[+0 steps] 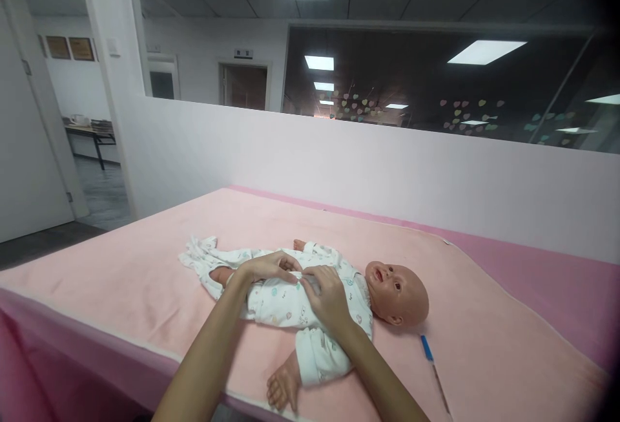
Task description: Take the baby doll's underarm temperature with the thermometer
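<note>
A baby doll (400, 293) lies on its back, head to the right, dressed in a white printed baby romper (281, 302). My left hand (271, 267) rests over the romper's middle, its fingers pinched on the cloth. Close against it, my right hand (327, 293) pinches the front of the same romper from the chest side. The fingertips of both hands nearly meet; whatever fastening lies between them is too small to make out. One bare doll leg (221, 275) shows at the open lower part of the garment, and the doll's near hand (285, 383) sticks out of its sleeve.
A thin stick with a blue handle (426, 348) lies near the doll's head. Pink cloth (145, 267) covers the table, whose front edge runs close below the doll. Behind stands a low white wall (339, 163) with glass above it; a white door (33, 131) is at left.
</note>
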Motion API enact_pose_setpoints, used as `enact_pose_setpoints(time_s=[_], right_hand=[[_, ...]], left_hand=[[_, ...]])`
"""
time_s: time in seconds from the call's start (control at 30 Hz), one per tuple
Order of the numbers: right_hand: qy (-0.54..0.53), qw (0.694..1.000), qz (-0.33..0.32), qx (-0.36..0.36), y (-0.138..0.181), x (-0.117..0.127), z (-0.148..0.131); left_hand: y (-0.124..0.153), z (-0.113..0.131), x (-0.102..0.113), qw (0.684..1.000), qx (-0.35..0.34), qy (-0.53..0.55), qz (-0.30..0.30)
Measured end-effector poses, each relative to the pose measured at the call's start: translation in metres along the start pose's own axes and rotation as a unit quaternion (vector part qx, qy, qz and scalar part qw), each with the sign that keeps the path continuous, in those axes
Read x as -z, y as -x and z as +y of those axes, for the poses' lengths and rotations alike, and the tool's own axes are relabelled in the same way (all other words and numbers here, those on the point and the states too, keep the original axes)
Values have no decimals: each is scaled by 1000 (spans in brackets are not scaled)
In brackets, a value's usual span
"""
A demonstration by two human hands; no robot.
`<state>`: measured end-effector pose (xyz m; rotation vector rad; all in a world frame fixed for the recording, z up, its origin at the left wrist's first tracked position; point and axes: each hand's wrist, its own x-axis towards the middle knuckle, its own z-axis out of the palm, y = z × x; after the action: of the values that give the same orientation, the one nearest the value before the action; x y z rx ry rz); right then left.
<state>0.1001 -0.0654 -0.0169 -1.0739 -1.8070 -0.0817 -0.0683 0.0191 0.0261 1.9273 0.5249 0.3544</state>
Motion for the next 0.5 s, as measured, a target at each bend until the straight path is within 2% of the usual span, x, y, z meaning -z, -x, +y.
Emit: enact_pose_setpoints(time_s=[0.5], right_hand=[[7, 999, 19, -31, 1, -1, 0]], left_hand=[[1, -2, 1, 1000, 15, 16, 6]])
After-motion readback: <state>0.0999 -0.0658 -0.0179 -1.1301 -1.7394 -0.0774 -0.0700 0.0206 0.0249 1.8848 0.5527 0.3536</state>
